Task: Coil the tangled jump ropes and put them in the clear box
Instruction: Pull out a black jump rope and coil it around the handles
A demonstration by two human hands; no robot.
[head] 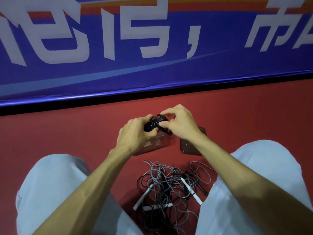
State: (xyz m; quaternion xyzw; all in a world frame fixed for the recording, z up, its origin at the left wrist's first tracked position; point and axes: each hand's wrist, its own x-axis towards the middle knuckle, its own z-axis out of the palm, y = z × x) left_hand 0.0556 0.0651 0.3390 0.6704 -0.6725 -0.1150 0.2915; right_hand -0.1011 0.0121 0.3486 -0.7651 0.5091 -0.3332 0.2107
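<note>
Black coil [155, 123] half-hidden: L hand [134, 135], R hand [182, 123]; box [162, 143] obscured.

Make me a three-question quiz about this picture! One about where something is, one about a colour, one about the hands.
1. Where is the tangled rope pile? A: in the box. B: on the floor between the knees. C: on the banner.
2. What colour is the floor? A: red. B: green. C: yellow.
3. The black coil is: A: lying on the floor. B: inside the box. C: held by both hands.
Answers: B, it lies between the knees; A, the floor shows red; C, the left hand and right hand grip it above the clear box.
</note>
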